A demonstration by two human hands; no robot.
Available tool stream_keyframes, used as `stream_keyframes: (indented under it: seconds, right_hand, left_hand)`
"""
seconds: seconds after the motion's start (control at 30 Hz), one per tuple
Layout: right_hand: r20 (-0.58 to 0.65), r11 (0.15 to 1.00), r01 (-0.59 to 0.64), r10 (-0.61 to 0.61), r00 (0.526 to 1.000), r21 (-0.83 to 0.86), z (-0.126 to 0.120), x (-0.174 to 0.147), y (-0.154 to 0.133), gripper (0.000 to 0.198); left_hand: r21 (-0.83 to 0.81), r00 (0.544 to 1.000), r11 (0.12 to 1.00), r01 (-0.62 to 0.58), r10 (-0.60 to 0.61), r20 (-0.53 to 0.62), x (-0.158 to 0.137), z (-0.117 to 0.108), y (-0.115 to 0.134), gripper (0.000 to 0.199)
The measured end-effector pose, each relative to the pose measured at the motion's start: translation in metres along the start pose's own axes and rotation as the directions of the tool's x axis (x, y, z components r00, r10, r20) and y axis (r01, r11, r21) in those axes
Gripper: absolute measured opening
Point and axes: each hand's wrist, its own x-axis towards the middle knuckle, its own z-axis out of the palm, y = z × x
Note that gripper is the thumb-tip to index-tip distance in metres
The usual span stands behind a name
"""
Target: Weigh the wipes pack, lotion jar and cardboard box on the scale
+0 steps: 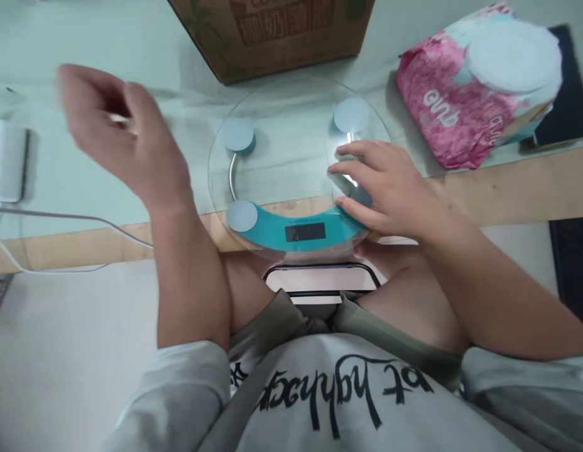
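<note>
A round glass bathroom scale [291, 157] with a teal base and a dark display [305, 231] lies on the table edge in front of me. My right hand [379, 185] rests flat on its right side, fingers spread over the glass near a round pad. My left hand [124, 141] is raised above the table to the left of the scale, blurred, fingers loosely curled; something small and pale may sit between them, but I cannot tell what.
A brown cardboard box [272, 34] stands behind the scale. A pink tissue pack [475, 88] lies at the right on a dark pad [567, 94]. A white device [6, 160] with a cable [84, 220] is at the left. A phone [320, 282] rests on my lap.
</note>
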Motion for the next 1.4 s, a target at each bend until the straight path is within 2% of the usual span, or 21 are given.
stream_keyframes:
  seconds: [0.07,0.13,0.2,0.27,0.33,0.4,0.53,0.6,0.7,0.73,0.8,0.87,0.93,1.0,1.07,1.17,1.27,1.3,1.33,1.37,1.4]
  right_hand:
    - [0.050,1.000,-0.013,0.012,0.999,0.020,0.001,-0.003,0.008,0.053]
    - [0.084,0.999,-0.031,0.028,0.996,0.038,0.000,-0.004,0.015,0.056]
    - [0.102,0.998,-0.050,0.045,0.994,0.049,-0.002,-0.003,0.018,0.057]
    - [0.103,0.996,-0.065,0.059,0.993,0.057,-0.003,-0.002,0.016,0.055]
    - [0.112,0.995,-0.082,0.074,0.991,0.063,-0.003,0.000,0.014,0.054]
    - [0.115,0.994,-0.090,0.082,0.990,0.066,-0.003,0.000,0.013,0.054]
    - [0.087,0.995,-0.077,0.071,0.994,0.060,-0.001,0.001,0.015,0.054]
    - [0.071,0.994,-0.084,0.079,0.994,0.067,0.000,0.001,0.016,0.053]
    - [0.024,0.987,-0.128,0.126,0.992,0.099,0.001,0.003,0.017,0.057]
    - [0.009,0.984,-0.142,0.142,0.990,0.112,0.001,0.003,0.017,0.058]
    - [-0.004,0.977,-0.170,0.172,0.985,0.128,0.000,0.004,0.016,0.058]
    - [0.001,0.970,-0.204,0.206,0.979,0.134,-0.001,0.004,0.014,0.054]
    - [-0.008,0.962,-0.229,0.233,0.972,0.148,0.000,0.004,0.013,0.054]
    - [-0.035,0.961,-0.213,0.222,0.974,0.176,0.003,0.004,0.014,0.058]
    - [-0.062,0.964,-0.184,0.199,0.978,0.193,0.006,0.004,0.016,0.063]
    - [-0.078,0.964,-0.179,0.198,0.977,0.199,0.010,0.004,0.017,0.064]
    - [-0.078,0.962,-0.208,0.225,0.971,0.177,0.009,0.004,0.015,0.064]
    - [-0.067,0.962,-0.221,0.234,0.970,0.161,0.008,0.004,0.014,0.063]
    - [-0.050,0.962,-0.233,0.242,0.969,0.142,0.006,0.004,0.013,0.063]
    - [-0.027,0.963,-0.240,0.246,0.969,0.125,0.005,0.005,0.012,0.062]
    - [-0.008,0.963,-0.245,0.248,0.969,0.114,0.005,0.005,0.011,0.062]
  left_hand:
    - [0.295,0.977,0.956,-0.002,0.064,-0.201,0.010,-0.013,-0.012,0.043]
    - [0.432,0.961,0.894,0.123,0.002,-0.277,0.015,-0.021,-0.026,0.059]
    - [0.391,0.965,0.890,0.234,-0.163,-0.208,0.017,-0.024,-0.039,0.074]
    - [0.380,0.960,0.882,0.279,-0.260,-0.103,0.021,-0.026,-0.052,0.086]
    - [0.368,0.965,0.895,0.253,-0.259,-0.033,0.026,-0.027,-0.063,0.088]
    - [0.343,0.973,0.912,0.224,-0.232,-0.017,0.031,-0.029,-0.073,0.086]
    - [0.167,0.997,0.983,0.076,-0.071,-0.034,0.034,-0.032,-0.096,0.093]
    - [0.009,0.998,0.999,-0.051,0.052,-0.045,0.037,-0.031,-0.107,0.111]
    - [-0.207,0.971,0.949,-0.238,0.228,-0.072,0.045,-0.021,-0.116,0.144]
    - [-0.264,0.953,0.916,-0.303,0.297,-0.066,0.046,-0.013,-0.114,0.148]
    - [-0.354,0.885,0.829,-0.434,0.465,0.003,0.039,0.005,-0.099,0.152]
    - [-0.435,0.772,0.739,-0.514,0.620,0.141,0.017,0.023,-0.071,0.162]
    - [-0.488,0.724,0.749,-0.448,0.625,0.294,-0.016,0.036,-0.035,0.168]
    - [-0.470,0.670,0.808,-0.356,0.571,0.474,-0.050,0.038,-0.001,0.146]
    - [-0.412,0.623,0.859,-0.305,0.507,0.596,-0.075,0.034,0.024,0.124]
    - [-0.397,0.548,0.883,-0.252,0.468,0.693,-0.089,0.027,0.037,0.115]
    - [-0.464,0.479,0.866,-0.189,0.493,0.726,-0.078,0.027,0.025,0.135]
    - [-0.478,0.481,0.864,-0.156,0.489,0.728,-0.071,0.028,0.016,0.146]
    - [-0.483,0.513,0.869,-0.107,0.465,0.721,-0.063,0.030,0.006,0.152]
    - [-0.472,0.583,0.880,-0.045,0.407,0.703,-0.056,0.033,-0.003,0.148]
    - [-0.447,0.676,0.894,0.025,0.314,0.667,-0.050,0.035,-0.012,0.133]
